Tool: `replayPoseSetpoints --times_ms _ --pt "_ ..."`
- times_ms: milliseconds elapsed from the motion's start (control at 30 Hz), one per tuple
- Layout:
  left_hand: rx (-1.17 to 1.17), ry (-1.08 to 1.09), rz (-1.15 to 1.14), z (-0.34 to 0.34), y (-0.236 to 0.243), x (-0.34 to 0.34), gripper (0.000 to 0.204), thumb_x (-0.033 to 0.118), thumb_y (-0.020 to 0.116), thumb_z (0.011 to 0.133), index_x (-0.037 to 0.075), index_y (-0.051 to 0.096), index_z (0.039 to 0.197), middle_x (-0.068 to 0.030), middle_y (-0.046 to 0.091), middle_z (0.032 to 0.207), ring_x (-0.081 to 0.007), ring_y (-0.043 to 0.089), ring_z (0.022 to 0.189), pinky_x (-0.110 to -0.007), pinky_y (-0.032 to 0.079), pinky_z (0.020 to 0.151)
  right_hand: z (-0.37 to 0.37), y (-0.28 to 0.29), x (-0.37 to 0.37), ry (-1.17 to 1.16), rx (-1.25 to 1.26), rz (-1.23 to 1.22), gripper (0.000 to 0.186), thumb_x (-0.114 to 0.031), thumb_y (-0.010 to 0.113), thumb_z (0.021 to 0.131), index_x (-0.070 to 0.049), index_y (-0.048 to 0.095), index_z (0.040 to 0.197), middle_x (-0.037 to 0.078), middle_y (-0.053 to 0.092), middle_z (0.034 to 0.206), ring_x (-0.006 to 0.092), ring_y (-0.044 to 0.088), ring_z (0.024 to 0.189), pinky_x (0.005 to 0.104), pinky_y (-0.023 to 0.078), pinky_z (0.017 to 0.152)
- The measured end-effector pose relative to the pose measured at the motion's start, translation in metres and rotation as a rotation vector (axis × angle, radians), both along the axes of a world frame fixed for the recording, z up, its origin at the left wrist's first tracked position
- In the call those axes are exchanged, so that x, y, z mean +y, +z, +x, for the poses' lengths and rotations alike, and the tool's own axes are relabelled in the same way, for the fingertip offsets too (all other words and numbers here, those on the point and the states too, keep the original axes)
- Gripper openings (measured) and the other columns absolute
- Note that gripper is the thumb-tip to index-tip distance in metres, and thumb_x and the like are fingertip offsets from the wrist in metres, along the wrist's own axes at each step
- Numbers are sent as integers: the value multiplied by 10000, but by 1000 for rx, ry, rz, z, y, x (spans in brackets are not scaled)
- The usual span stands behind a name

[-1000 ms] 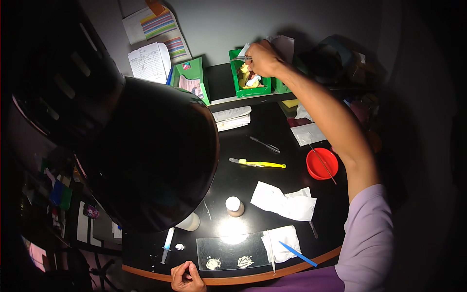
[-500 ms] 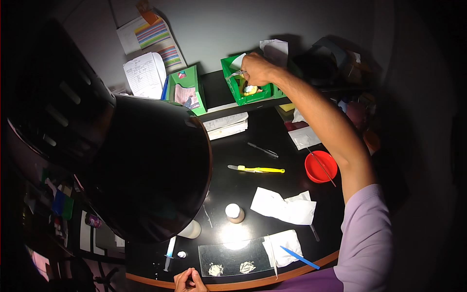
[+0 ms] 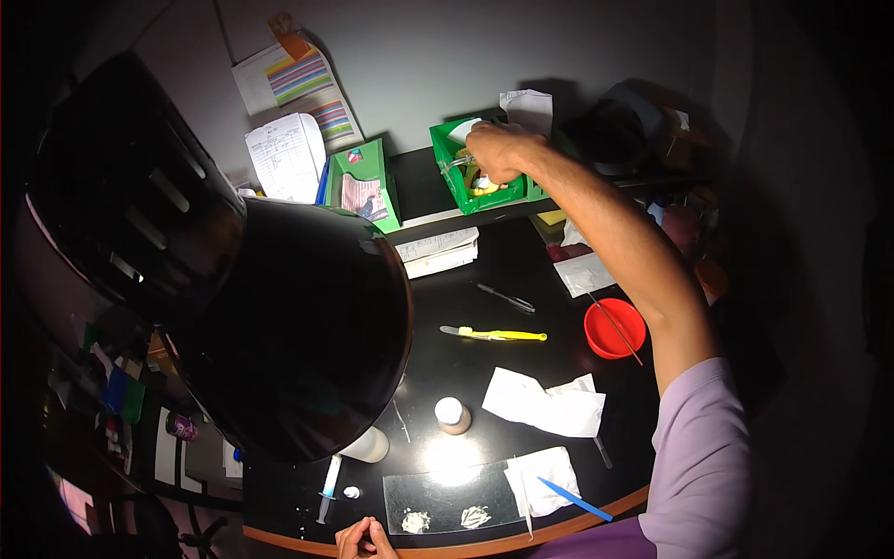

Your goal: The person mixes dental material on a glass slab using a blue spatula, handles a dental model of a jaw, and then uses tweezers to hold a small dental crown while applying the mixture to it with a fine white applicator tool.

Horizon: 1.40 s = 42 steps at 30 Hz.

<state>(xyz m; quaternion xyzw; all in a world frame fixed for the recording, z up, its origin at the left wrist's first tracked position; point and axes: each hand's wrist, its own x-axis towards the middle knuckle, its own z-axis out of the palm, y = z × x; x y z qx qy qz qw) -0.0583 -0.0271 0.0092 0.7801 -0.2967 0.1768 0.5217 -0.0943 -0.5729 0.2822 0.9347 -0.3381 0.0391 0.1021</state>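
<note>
Green plastic forms the bin [image 3: 494,201] on a shelf [image 3: 416,179] along the tabletop's [image 3: 549,349] far edge; its mixed contents [image 3: 485,189] are partly hidden by the right hand [image 3: 506,152], whose curled fingers grasp a shiny tool [image 3: 455,163], too small to identify. At the near edge, the left hand [image 3: 366,540], cut off below, has fingertips drawn together; whether they pinch anything I cannot tell. A black lamp [image 3: 307,326] partly covers a whitish bottle [image 3: 370,446].
</note>
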Motion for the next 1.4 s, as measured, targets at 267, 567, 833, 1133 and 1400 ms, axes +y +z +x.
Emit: replayPoseSetpoints --times_ms 267,567,833,1133,1400 --pt "-25 -22 -19 0 0 -1 91 -6 840 901 -11 803 983 -62 739 881 -129 611 684 -255 417 548 -2 -7 -11 9 -59 14 263 -64 828 815 47 781 1049 209 781 1114 379 770 1035 467 623 851" --pt "-32 -12 -14 1 -1 0 97 -20 839 895 -13 803 984 -72 737 883 -147 628 697 -264 430 551 -6 -7 -3 1 -15 13 202 -88 765 867 30 787 1029 219 775 1117 378 767 1038 476 619 859" --pt "-25 -16 -17 1 -3 1 109 -16 843 898 -17 802 998 -68 737 884 -139 622 698 -262 428 547 -11 -8 -20 150 -170 73 174 -65 728 959 73 750 1063 256 750 1058 396 747 1042 490 578 889" --pt "-53 -42 -60 0 0 -5 110 -15 846 899 -21 801 999 -71 738 885 -137 611 692 -265 433 562 -57 6 -38 337 -577 283 156 -132 689 1039 -7 689 1134 140 760 958 254 718 860 421 546 811" --pt "-31 -31 -54 3 0 2 111 -11 850 896 -9 806 999 -60 736 891 -122 593 670 -259 428 560 -119 -44 34 488 -817 572 126 54 692 993 35 703 1116 63 737 964 78 672 852 288 546 748"
